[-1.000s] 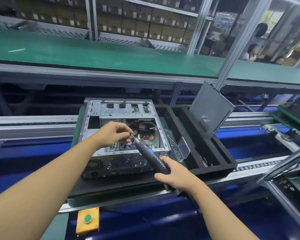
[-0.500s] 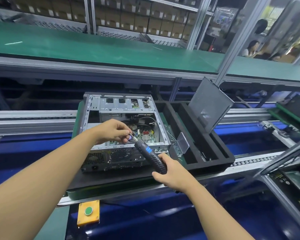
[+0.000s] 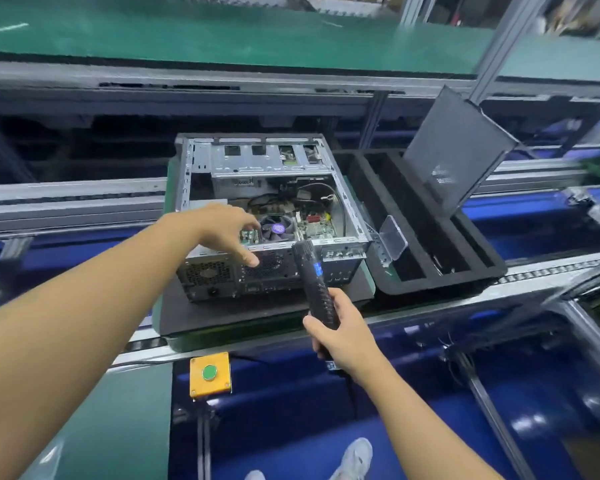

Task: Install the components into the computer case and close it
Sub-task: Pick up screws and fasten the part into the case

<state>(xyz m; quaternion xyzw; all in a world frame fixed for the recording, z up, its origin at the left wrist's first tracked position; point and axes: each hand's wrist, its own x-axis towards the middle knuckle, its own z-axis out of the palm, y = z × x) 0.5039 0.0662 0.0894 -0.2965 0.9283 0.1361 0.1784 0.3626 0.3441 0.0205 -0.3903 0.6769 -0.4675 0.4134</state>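
Observation:
An open metal computer case [image 3: 201,168] lies on a black foam pad on the conveyor, its motherboard and CPU fan [image 3: 277,227] exposed. My left hand [image 3: 226,230] hovers over the case's near edge, fingers apart and pointing down, holding nothing. My right hand [image 3: 340,336] grips the handle of a black electric screwdriver [image 3: 312,278], which stands nearly upright in front of the case's rear panel. The dark side panel [image 3: 456,150] leans upright at the right, behind a black foam tray [image 3: 388,278].
A yellow box with a green button [image 3: 209,373] sits on the near rail. Conveyor rails run left and right. A green shelf [image 3: 222,32] spans the back, held by an aluminium post [image 3: 499,46]. A clear plastic piece [image 3: 392,237] stands beside the case. My shoes show below.
My left hand let go of the screwdriver tip and spread open over the case edge. My right hand drew the screwdriver back out of the case and raised it upright. The view tilted downward.

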